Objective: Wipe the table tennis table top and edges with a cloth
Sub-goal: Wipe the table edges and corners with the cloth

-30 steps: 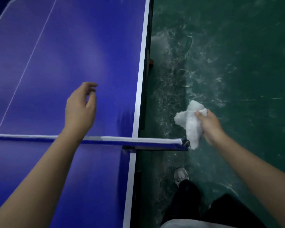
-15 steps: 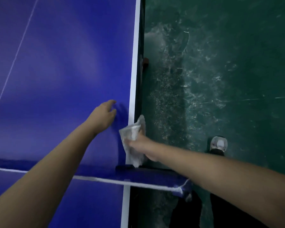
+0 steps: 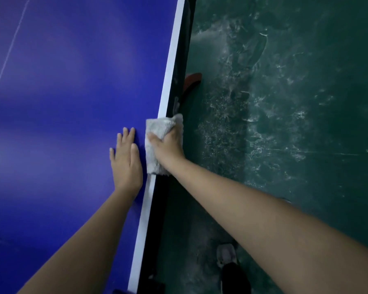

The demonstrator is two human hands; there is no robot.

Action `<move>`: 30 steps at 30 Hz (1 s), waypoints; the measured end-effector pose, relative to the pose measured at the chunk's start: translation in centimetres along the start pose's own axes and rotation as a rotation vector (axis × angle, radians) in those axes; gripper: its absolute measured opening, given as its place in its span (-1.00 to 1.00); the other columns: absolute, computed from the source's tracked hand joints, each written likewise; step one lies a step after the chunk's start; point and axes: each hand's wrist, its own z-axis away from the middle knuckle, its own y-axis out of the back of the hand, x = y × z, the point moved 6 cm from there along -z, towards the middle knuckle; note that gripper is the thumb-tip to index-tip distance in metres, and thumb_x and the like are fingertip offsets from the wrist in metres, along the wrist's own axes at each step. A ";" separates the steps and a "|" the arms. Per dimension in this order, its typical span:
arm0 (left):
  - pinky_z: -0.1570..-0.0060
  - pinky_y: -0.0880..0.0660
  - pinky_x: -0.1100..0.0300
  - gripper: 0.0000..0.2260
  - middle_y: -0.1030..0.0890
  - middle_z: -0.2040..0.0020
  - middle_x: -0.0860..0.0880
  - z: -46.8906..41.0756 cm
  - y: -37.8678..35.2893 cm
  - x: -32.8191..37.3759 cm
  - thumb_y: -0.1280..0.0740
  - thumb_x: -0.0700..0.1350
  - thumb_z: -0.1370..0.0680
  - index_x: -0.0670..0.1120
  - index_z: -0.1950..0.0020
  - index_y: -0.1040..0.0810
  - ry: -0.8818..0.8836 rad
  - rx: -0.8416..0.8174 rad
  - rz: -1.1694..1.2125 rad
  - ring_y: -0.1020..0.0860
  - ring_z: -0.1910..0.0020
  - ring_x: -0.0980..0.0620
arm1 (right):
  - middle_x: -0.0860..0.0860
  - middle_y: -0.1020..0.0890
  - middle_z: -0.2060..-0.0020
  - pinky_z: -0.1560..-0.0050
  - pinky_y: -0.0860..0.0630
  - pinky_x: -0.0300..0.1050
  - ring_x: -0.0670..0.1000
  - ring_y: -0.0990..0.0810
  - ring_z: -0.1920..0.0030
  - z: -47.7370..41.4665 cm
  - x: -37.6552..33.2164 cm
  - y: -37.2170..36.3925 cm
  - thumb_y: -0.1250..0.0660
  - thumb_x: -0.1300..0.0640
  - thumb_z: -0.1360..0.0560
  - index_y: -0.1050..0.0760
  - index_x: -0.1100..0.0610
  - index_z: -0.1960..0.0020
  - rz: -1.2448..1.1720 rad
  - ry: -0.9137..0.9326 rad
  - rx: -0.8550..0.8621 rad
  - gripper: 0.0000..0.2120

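cloth: white cloth is sitting middle of the frame, draped over the white side stripe of the blue table and hanging a bit over the dark outer edge

right hand: right hand is clamping the cloth against the edge, thumb on the top side, fingers curling over the far side and mostly hidden

left hand: left hand is lying flat on the blue top just left of the cloth, fingers straight and close together, holding nothing, small gap between it and the cloth

vs 1 s ago: back then the cloth was being held out over the floor, off the table; now it's getting pressed on the edge

vs 0.5 s ago: cloth was right by the net; the net is out of the picture now. The left hand was only touching with bent fingers, now the palm is down flat

right side: scuffed green floor is filling the right half, a red piece is poking out from under the table edge, upper middle

bottom: one shoe is showing under the right forearm
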 end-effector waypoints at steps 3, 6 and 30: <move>-0.46 0.10 0.04 -0.58 -0.13 -0.52 -0.01 -0.6 -0.7 0.3 -0.01 -0.24 -0.63 -0.07 -0.51 -0.14 -0.026 0.041 -0.147 -0.01 -0.51 0.06 | 0.09 0.07 -0.54 -0.50 0.12 -0.13 0.00 0.09 -0.53 -1.0 -0.7 0.6 -0.28 0.08 -0.54 0.14 0.25 -0.52 -0.046 0.051 0.021 -0.23; -0.47 0.08 0.03 -0.55 -0.15 -0.51 -0.01 -0.6 -0.6 0.2 0.02 -0.20 -0.59 -0.08 -0.50 -0.16 -0.018 0.041 -0.149 -0.03 -0.51 0.06 | 0.00 0.05 -0.54 -0.51 0.00 -0.04 -0.07 0.02 -0.53 2.6 1.1 -0.1 -0.29 0.17 -0.54 0.13 0.11 -0.53 -0.159 0.132 0.070 -0.25; -0.44 0.00 -0.02 -0.52 -0.14 -0.50 0.03 -0.8 -0.5 0.0 0.10 -0.09 -0.56 -0.04 -0.50 -0.08 -0.002 -0.050 -0.231 -0.03 -0.50 0.07 | 0.01 0.01 -0.54 -0.48 -0.11 0.02 -0.05 -0.08 -0.51 -2.5 -1.2 0.5 -0.27 0.21 -0.55 0.21 -0.05 -0.50 -0.111 0.083 0.051 -0.23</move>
